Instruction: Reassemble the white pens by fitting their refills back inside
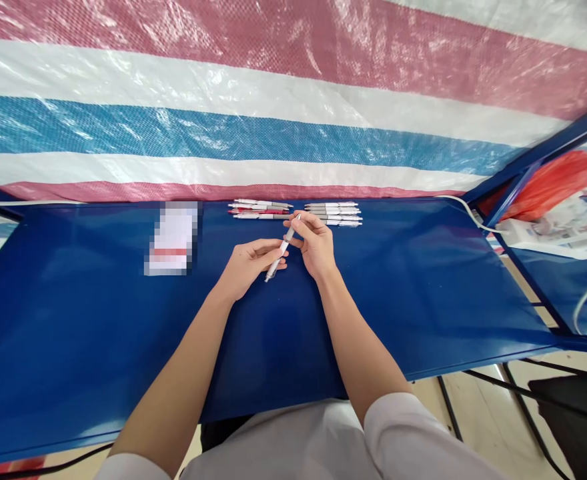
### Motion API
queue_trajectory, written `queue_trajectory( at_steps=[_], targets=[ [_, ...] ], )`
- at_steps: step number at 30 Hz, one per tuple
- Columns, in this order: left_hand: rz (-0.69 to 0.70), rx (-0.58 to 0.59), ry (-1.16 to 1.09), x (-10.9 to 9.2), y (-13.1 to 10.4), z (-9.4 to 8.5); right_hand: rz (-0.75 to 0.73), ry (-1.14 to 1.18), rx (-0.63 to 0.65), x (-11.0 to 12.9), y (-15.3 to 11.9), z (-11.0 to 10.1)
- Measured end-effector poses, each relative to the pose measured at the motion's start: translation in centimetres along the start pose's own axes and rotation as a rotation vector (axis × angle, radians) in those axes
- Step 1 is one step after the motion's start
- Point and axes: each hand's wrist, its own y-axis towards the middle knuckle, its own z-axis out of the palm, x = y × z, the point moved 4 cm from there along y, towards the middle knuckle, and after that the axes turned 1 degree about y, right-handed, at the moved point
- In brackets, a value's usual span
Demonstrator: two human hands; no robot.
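Observation:
A white pen (284,247) with a grey grip is held slantwise between both hands above the table. My left hand (251,265) pinches its lower white part, where the clip and button end point toward me. With thumb and fingers, my right hand (315,247) grips the upper end near the tip. Behind my hands lie two groups of pens side by side: the left group (258,216) has white pens and a red one, and the right group (341,206) has several white pens with grey grips.
The blue table (98,347) runs up to a striped plastic sheet (223,133) at the back. A blurred-out white and red rectangle (173,230) lies at the left. Toward the right are a white cable (466,205), a blue metal frame (506,183) and a red plastic bag (553,183).

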Motion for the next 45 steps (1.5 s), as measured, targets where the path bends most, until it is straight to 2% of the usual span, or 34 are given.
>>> queue_trajectory(
  at_steps=[6, 9, 14, 16, 21, 28, 30, 34, 36, 45],
  targets=[
    [0.103, -0.059, 0.18, -0.6, -0.2, 0.5, -0.008, -0.048, -0.065, -0.2, 0.3, -0.4],
    [0.09, -0.075, 0.211, -0.6, -0.2, 0.3, 0.012, -0.036, -0.06, -0.2, 0.2, -0.3],
    [-0.063, 0.08, 0.037, 0.0, -0.2, 0.2, 0.07, 0.009, 0.01, 0.0, -0.1, 0.0],
    [-0.088, 0.1, -0.01, 0.1, -0.2, 0.2, 0.072, 0.012, 0.026, 0.0, -0.2, 0.1],
    [-0.005, 0.003, 0.023, -0.3, -0.2, 0.1, 0.03, 0.045, 0.024, 0.1, -0.2, 0.0],
    [0.138, -0.193, 0.226, -1.0, -0.3, 0.0, 0.03, 0.015, -0.032, -0.2, 0.1, -0.2],
    [0.118, -0.191, 0.24, -0.9, -0.3, -0.1, 0.049, -0.006, -0.045, -0.2, 0.2, -0.3],
    [0.006, -0.067, 0.143, -0.4, -0.2, 0.0, 0.073, 0.0, -0.006, -0.2, 0.1, -0.2],
    [-0.01, -0.041, 0.091, -0.3, -0.2, 0.0, 0.071, 0.011, 0.019, -0.1, 0.0, -0.1],
    [0.105, -0.141, 0.171, -0.9, -0.3, 0.2, 0.029, -0.035, -0.016, -0.1, 0.0, 0.0]
  ],
)
